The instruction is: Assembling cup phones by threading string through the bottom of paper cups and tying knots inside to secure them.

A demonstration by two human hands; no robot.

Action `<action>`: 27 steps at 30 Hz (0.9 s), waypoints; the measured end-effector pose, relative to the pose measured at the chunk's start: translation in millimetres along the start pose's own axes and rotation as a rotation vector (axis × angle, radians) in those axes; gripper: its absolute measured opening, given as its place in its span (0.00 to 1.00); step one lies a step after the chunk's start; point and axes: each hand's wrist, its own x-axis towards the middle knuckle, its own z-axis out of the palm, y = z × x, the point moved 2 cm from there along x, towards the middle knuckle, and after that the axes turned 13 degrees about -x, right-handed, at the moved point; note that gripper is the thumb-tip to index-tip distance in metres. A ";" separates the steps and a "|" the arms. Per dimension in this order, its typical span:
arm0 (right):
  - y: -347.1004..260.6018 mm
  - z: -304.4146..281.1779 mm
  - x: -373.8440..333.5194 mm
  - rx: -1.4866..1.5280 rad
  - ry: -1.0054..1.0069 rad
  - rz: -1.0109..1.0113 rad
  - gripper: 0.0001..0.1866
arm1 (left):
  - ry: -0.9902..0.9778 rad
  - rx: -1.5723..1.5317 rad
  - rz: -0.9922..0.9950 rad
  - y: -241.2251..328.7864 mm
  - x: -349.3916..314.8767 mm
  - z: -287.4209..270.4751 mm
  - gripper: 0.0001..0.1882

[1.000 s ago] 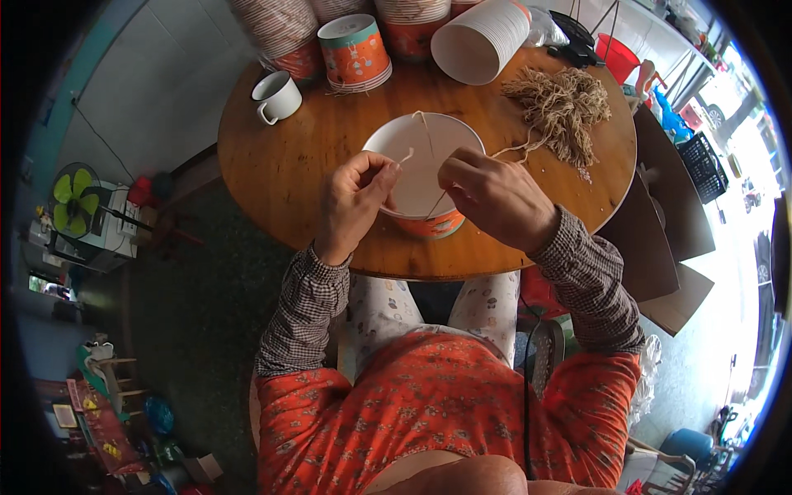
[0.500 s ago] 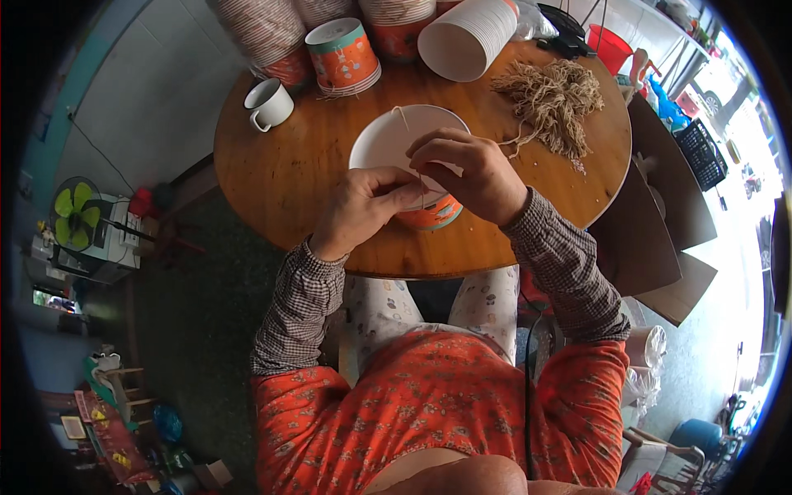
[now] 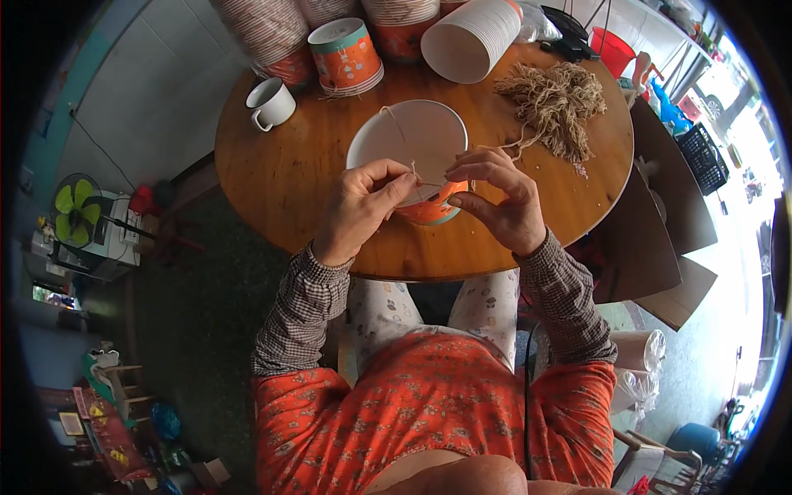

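A paper bucket [image 3: 388, 132], white inside and orange with a teal band outside, leans on the table in front of me with its mouth facing up. A thin beige string [image 3: 402, 126] hangs over its far rim and runs down across the mouth to my hands. At the near rim my left hand [image 3: 363, 206] pinches the string between thumb and forefinger. My right hand [image 3: 505, 198] is just to the right, its bent fingers at the rim. A short stretch of string spans between both hands; its exact grip in the right fingers is partly hidden.
On the round wooden table [image 3: 289, 181] stand a white enamel mug [image 3: 271, 103], stacked orange buckets [image 3: 346, 62] and a lying stack of white buckets [image 3: 462, 45]. A heap of beige strings [image 3: 561, 103] lies at the right. A cardboard box [image 3: 652, 223] stands beside the table.
My right hand has moved right and slightly down, away from the left, drawing out a stretch of string. My left hand stays near the rim, still pinching.
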 end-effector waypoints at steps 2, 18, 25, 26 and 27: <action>-0.7 2.2 -0.7 -0.065 0.044 -0.015 0.15 | -0.007 0.011 -0.018 1.1 0.1 1.3 0.09; -3.4 -0.3 -2.3 -0.126 0.144 0.085 0.08 | -0.078 0.355 0.252 8.3 -3.3 1.1 0.07; -29.6 12.0 10.1 -0.090 0.083 -0.069 0.10 | -0.081 -0.083 0.006 5.7 -7.0 7.7 0.09; -28.1 15.1 12.6 -0.088 0.083 -0.069 0.10 | -0.124 -0.068 0.022 6.0 -8.2 8.7 0.10; -24.4 17.7 15.6 -0.061 0.097 -0.029 0.09 | -0.123 -0.067 0.022 4.9 -7.9 8.0 0.10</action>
